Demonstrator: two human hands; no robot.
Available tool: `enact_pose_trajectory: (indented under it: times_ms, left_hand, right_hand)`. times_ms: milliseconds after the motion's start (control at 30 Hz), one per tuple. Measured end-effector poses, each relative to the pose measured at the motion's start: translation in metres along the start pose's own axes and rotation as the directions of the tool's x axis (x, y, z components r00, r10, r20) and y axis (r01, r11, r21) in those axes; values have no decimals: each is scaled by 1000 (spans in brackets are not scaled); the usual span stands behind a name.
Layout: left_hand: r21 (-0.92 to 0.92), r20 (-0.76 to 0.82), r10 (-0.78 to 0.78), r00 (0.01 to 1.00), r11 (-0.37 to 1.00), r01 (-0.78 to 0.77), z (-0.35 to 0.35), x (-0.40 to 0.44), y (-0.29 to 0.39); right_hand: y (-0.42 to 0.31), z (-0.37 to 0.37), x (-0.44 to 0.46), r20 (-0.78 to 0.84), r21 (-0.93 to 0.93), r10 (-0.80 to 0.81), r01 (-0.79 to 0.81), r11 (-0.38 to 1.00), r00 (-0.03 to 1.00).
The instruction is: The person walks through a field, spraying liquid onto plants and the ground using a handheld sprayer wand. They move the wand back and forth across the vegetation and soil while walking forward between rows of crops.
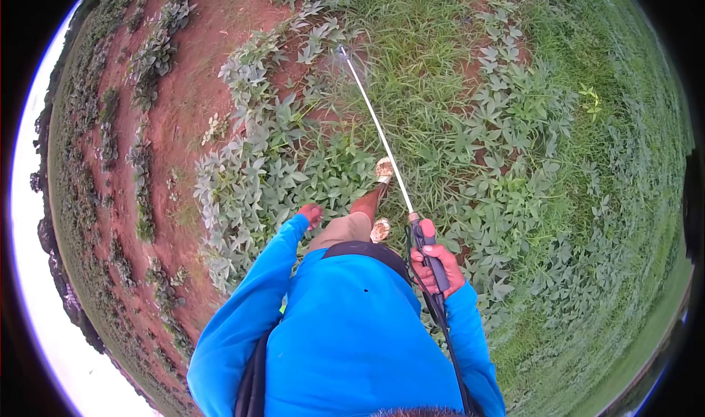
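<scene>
My right hand [443, 268] is wrapped round the dark grey handle of a sprayer wand [380, 132], which has a red part on top. The long white lance reaches forward over the grass, and a faint mist shows at its nozzle [342, 50]. A black hose [449, 340] runs back from the handle along my right arm. My left hand [312, 215] hangs beside my thigh with its fingers curled in, and nothing shows in it. Leafy crop plants [283, 141] grow just in front of that hand.
Tall grass [426, 72] fills the strip between two crop rows. Another leafy row [507, 189] stands on the right. Bare red soil [202, 57] with more plant rows lies to the left. My mud-covered shoes [384, 169] are among the plants. Dark straps [253, 376] cross my blue shirt.
</scene>
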State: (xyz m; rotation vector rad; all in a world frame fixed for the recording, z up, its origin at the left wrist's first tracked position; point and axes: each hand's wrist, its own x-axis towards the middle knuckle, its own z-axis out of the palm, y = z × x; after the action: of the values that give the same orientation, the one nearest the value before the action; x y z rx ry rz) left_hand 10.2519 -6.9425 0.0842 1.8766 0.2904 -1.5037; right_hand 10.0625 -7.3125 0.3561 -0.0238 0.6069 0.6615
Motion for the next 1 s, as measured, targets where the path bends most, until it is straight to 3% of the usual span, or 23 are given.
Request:
enact_pose_trajectory:
  times_ms: [67,200,267,333,400,533,600,700,867,1000]
  left_hand:
    - [-52,-2,-42,999,998,41,4,16,26]
    - [-161,58,143,988,978,-132,5,49,73]
    - [-130,42,237,971,964,-230,5,59,97]
    - [-156,1,227,974,962,-224,2,60,125]
    - [-176,-28,216,976,960,-218,-9,62,145]
    - [-94,-54,162,985,982,-167,-30,77,163]
    - [-92,-70,38,997,995,-44,-40,86,165]
    - [-119,-89,7,996,993,-18,-42,99,166]
    - [-141,-71,-10,997,990,0,-36,103,181]
    - [-227,-39,44,998,972,-52,-24,110,193]
  right_hand:
    - [-28,5,12,3,-38,40,-40,998,999]
    - [-85,16,31,-9,-175,89,-89,980,996]
    - [-110,22,34,-143,-272,23,-62,960,989]
    - [-131,37,33,-167,-285,-1,-48,957,986]
    - [-149,42,30,-273,-311,-125,35,950,954]
    - [-185,47,22,-397,-193,-197,128,973,896]
    - [-201,46,21,-424,-153,-210,159,975,881]
    - [-225,50,25,-501,-242,-403,324,915,766]
    - [-269,56,53,-506,-224,-453,395,891,734]
    - [-294,71,87,-458,-209,-374,311,927,806]
